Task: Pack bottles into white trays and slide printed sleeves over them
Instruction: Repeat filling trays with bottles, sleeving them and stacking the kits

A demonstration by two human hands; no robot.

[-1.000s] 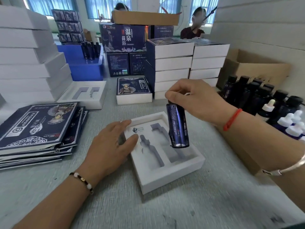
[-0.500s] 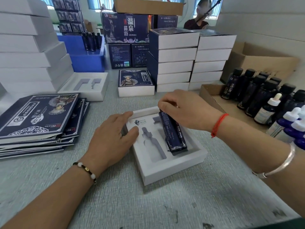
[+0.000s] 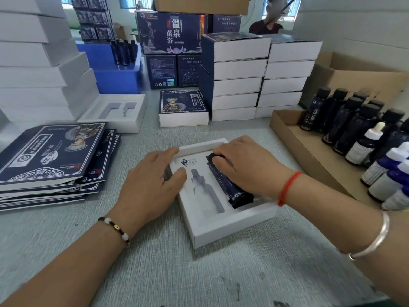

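Note:
A white tray (image 3: 223, 231) lies on the grey table in front of me. Its insert has two bottle-shaped slots. A dark blue bottle (image 3: 230, 187) lies in the right slot, cap away from me. My right hand (image 3: 250, 167) covers the bottle's far half, fingers curled over the cap end and pressing it down. The left slot (image 3: 208, 191) holds nothing. My left hand (image 3: 150, 182) rests on the tray's left edge, with the thumb on the insert and the index finger along the far corner.
Flat printed sleeves (image 3: 51, 151) are stacked at the left. A cardboard box (image 3: 294, 138) at the right holds several dark bottles (image 3: 352, 125) and dropper bottles (image 3: 389, 169). Sleeved boxes (image 3: 239, 85), one single box (image 3: 183, 107) and a spare tray (image 3: 115, 114) stand behind.
My right hand has lowered the bottle from upright above the tray into the right slot and now presses it flat. The left hand has stayed on the tray's left edge.

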